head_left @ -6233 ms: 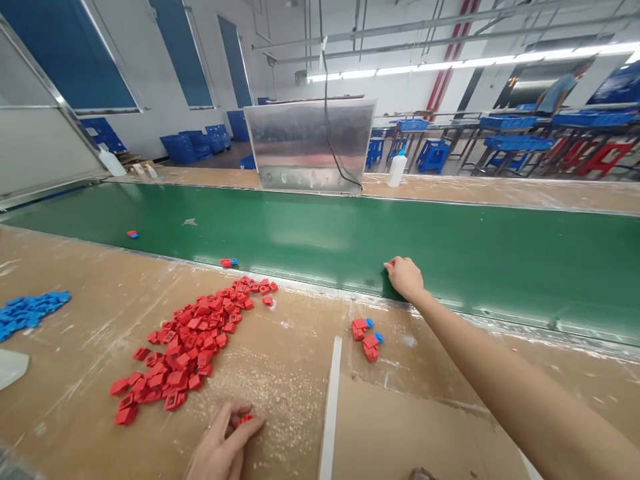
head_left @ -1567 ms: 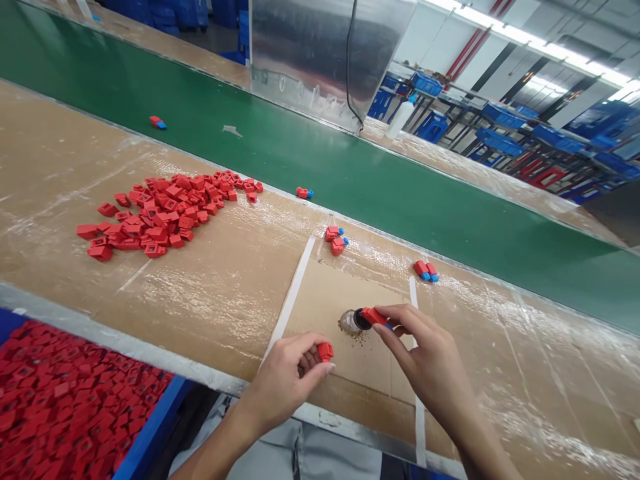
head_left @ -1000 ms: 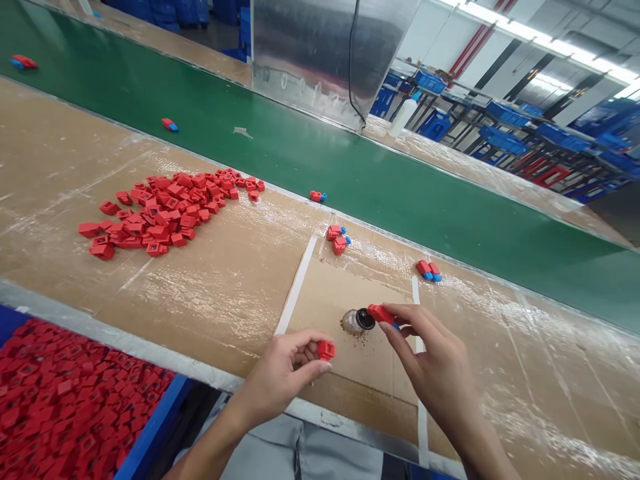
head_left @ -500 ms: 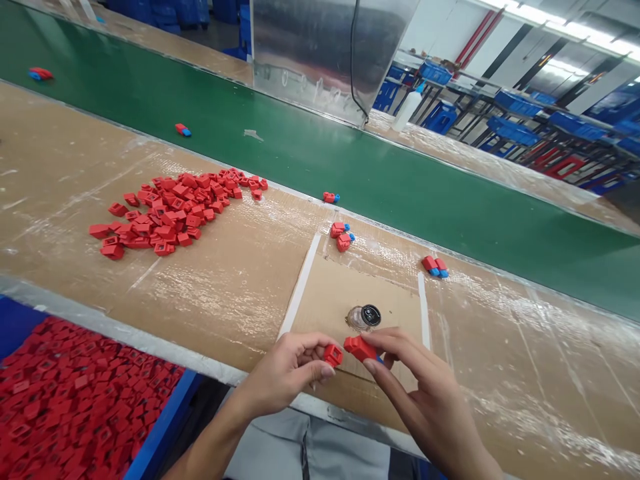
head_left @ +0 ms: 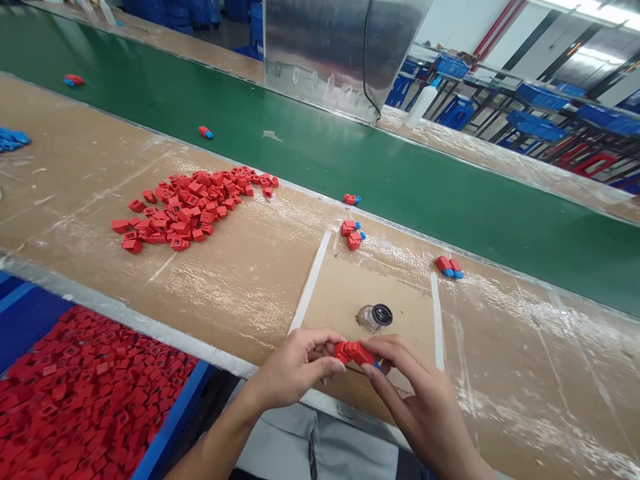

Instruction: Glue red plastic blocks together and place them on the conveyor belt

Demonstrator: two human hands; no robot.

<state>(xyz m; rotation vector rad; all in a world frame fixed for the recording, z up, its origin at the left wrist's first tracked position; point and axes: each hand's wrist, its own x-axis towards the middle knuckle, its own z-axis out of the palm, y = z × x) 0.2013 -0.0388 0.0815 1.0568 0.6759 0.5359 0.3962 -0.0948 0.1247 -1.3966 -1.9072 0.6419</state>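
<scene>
My left hand (head_left: pixel 295 367) pinches a small red plastic piece (head_left: pixel 342 351) at the table's near edge. My right hand (head_left: pixel 410 393) pinches a second red piece (head_left: pixel 361 353) with a bit of blue under it. The two pieces touch end to end between my fingertips. Just beyond them a small round jar with a black top (head_left: pixel 376 316) stands on the cardboard sheet (head_left: pixel 340 293).
A heap of red pieces (head_left: pixel 190 207) lies on the table to the left. Red-and-blue assembled pieces (head_left: pixel 353 235) (head_left: pixel 449 267) lie near the green conveyor belt (head_left: pixel 400 173), others ride on it. A blue bin of red pieces (head_left: pixel 75 400) sits lower left.
My right hand drew the red piece back from the jar toward my left hand. The two red pieces have come together. Pieces on the belt drifted right in the view.
</scene>
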